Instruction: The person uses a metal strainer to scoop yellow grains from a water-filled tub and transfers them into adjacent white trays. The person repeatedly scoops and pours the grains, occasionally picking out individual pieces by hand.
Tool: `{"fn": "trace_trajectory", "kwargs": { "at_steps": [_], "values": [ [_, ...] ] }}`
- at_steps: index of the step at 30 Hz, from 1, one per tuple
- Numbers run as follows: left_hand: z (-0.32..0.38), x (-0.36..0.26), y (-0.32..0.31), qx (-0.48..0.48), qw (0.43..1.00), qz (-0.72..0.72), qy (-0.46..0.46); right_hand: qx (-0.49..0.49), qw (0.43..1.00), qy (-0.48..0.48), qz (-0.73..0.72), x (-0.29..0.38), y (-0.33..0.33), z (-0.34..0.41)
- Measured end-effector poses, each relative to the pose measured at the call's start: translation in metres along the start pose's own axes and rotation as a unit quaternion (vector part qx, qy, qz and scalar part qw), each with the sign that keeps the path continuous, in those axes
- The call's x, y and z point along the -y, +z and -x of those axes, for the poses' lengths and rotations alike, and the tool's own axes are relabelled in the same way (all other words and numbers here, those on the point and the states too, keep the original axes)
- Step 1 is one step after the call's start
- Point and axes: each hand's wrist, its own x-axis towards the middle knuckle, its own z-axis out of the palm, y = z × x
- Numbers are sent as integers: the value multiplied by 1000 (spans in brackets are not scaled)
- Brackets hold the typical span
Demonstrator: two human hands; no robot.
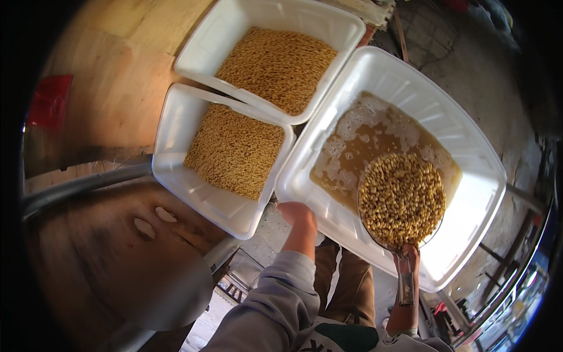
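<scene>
My right hand [408, 255] grips the handle of a round strainer [405, 284]. Wet yellow-brown grains [402, 198] fill the strainer, which sits over the near right part of a large white plastic tub [462, 110]. Cloudy brown water [378, 136] with patches of foam stands in that tub. At the tub's near left corner, my left hand [299, 214] is against the rim; its fingers are mostly hidden. To its left, a smaller white tub [169, 127] holds tan grains [237, 152].
Another white tub [202, 48] of grains [277, 66] stands behind the small one. A wooden board [114, 83] with a red object [50, 100] lies at left. A metal pipe [88, 185] and a dark wooden panel with two holes [101, 246] are at near left.
</scene>
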Motion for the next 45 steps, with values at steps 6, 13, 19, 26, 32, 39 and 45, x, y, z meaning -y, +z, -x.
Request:
{"fn": "trace_trajectory", "kwargs": {
  "at_steps": [6,13,19,26,32,39,45],
  "values": [
    [83,-22,107,-116,991,63,11,142,973,-182,20,36,44,76],
    [23,-24,169,-78,292,923,-240,205,844,-453,200,33,266,84],
    [47,-29,110,-71,332,894,-292,-14,522,-723,452,66,375,-50],
    [50,-23,93,-56,344,885,-308,-23,507,-752,420,99,411,-70],
    [64,-17,83,-35,339,896,-286,257,807,-503,170,142,289,-48],
    [58,-40,82,-84,313,908,-266,160,955,-189,167,82,2,12],
    [-29,-72,124,-142,499,814,-263,-202,971,-86,96,21,-237,-51]
  ]
}}
